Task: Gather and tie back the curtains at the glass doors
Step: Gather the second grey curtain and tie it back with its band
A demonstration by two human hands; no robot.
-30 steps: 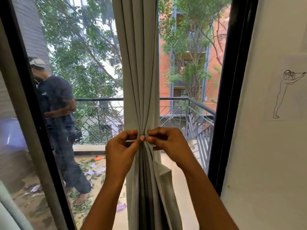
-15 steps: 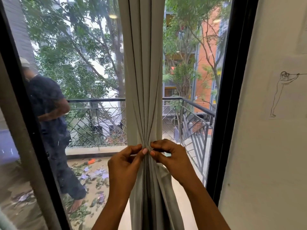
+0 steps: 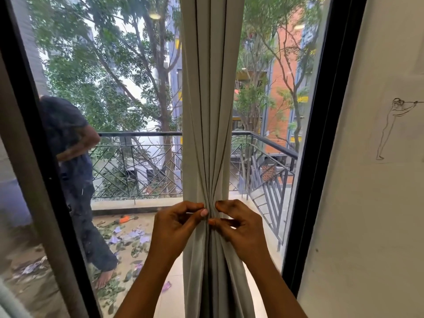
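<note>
Grey-beige fabric, one curtain (image 3: pixel 211 111), hangs down the middle of the view in front of the glass door (image 3: pixel 137 88), its pleats drawn tight into a narrow waist low in the frame and spreading again below. I count two hands on it, both at that waist. The left hand (image 3: pixel 176 226) comes in from the left, fingers curled, thumb tip against the folds, pinching them. The right hand (image 3: pixel 241 226) mirrors it from the right, thumb and forefinger nipping the same bunch, so the fingertips of the two hands nearly meet. I cannot tell whether a tie is between them. One black door frame (image 3: pixel 321 134) runs up the right edge of the glass; beside it is a pale wall (image 3: pixel 367 226) with one line drawing (image 3: pixel 390 127) of a standing figure. Through the pane I see one dark metal balcony railing (image 3: pixel 137 134), a balcony floor (image 3: pixel 160 294) strewn with leaves and purple scraps (image 3: pixel 128 235), trees (image 3: pixel 103 65), and one orange brick building (image 3: pixel 280 88). One dim figure in dark clothes (image 3: pixel 73 168) shows at the left of the glass, barefoot.
</note>
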